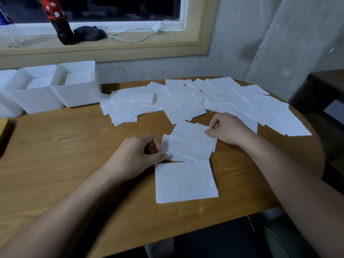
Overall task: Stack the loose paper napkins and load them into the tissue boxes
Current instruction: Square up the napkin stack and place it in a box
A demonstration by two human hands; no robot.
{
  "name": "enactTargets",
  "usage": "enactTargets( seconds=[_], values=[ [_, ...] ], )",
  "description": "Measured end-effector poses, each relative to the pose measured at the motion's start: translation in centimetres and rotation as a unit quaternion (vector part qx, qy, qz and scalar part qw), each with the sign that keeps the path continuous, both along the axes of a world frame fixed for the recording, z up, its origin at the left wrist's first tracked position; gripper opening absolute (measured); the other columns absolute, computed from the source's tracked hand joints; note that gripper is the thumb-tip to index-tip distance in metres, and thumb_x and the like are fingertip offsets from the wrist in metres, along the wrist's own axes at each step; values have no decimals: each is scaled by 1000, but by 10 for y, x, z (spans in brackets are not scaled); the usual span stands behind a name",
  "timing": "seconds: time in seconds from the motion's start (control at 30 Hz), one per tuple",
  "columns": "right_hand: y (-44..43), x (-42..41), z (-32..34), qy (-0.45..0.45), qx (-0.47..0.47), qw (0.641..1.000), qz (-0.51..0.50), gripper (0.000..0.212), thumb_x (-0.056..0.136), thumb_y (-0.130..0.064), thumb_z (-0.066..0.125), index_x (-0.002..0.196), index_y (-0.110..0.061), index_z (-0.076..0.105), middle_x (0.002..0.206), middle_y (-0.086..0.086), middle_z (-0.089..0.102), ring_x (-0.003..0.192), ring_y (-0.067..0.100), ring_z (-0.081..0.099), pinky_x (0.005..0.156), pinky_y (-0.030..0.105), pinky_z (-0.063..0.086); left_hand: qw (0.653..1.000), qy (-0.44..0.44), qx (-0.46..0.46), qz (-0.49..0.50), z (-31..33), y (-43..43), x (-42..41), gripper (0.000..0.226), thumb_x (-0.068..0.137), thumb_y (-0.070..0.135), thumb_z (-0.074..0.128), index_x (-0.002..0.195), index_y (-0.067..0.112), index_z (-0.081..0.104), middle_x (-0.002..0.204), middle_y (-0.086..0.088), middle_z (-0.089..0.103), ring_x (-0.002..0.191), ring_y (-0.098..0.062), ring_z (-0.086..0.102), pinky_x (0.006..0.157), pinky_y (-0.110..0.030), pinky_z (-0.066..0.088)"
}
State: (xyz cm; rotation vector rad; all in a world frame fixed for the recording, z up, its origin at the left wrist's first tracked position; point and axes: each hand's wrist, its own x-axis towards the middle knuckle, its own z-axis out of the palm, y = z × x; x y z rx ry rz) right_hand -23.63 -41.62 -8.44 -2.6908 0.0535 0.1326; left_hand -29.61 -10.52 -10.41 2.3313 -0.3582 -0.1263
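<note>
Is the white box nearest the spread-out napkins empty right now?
No, the white box beside the loose napkins has a stack of napkins lying inside it.

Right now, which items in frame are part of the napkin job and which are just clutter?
In the job: loose napkins spread across the table; held napkins pinched by left hand and right hand; neat stack nearest the person; tissue boxes.

Lying about: dark bottle, dark cloth and white cable on the windowsill; yellow object at the left edge.
</note>
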Motion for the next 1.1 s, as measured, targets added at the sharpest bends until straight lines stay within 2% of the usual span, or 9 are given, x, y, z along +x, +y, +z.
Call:
enactTargets(
  seconds=[0.17,0.3,0.43,0.63,0.77,0.87,0.93,1.0,1.1],
  values=[
    [2,4,2,20,29,999,-2,14,90,-25,78,100,-20,70,103,-7,65,91,10,60,72,28,47,1000,-9,-1,3,2,-1,-1,19,89,41,86,86,30,71,81,14,74,79,-7,68,66,-18,49],
    [2,-2,-1,-32,33,999,14,10,89,-20,75,93,-23,65,101,-6,63,89,13,61,69,27,45,1000,-12,-12,15,3,-1,-1,17,89,38,85,86,30,70,82,14,74,79,-7,67,65,-19,48],
    [2,-12,11,-97,97,991,0,10,90,-21,75,89,-26,66,88,-4,69,78,10,63,66,26,45,999,-6,-26,24,4,0,-1,15,90,40,84,92,33,70,86,11,74,82,-10,68,70,-26,54],
    [9,-32,48,-166,208,964,4,13,92,-24,79,89,-24,67,78,-9,67,67,6,57,68,24,46,995,-6,-91,45,7,-2,-2,20,93,36,83,106,36,69,95,16,75,88,-6,70,70,-16,52],
    [21,-51,66,-159,289,943,37,14,95,-21,80,92,-19,67,84,12,67,65,17,51,67,37,48,990,7,-132,46,6,-2,0,36,90,42,85,121,38,66,116,19,73,107,-4,71,88,-26,59],
    [29,-62,72,-134,347,927,50,14,96,-18,80,95,-16,67,87,19,67,70,27,56,68,42,54,985,43,-163,35,8,-2,-1,54,84,53,87,132,40,63,128,20,71,119,-4,69,101,-34,59],
    [32,-67,72,-122,362,923,49,14,96,-19,81,96,-17,67,87,16,70,74,27,62,69,41,58,969,100,-224,17,9,-1,-1,56,84,50,90,132,35,66,129,10,74,121,-14,72,107,-44,57],
    [33,-71,68,-107,376,920,40,14,95,-19,81,97,-16,67,90,15,73,77,30,65,68,38,58,942,153,-298,-8,10,-1,-2,41,89,33,89,123,20,72,117,-11,78,113,-29,76,109,-53,54],
    [32,-80,56,-67,391,918,15,15,96,-19,79,99,-12,67,97,17,77,86,42,68,69,36,58,935,165,-315,-13,14,-1,-3,25,89,21,86,106,6,74,102,-31,73,93,-34,71,95,-49,52]
  ],
)
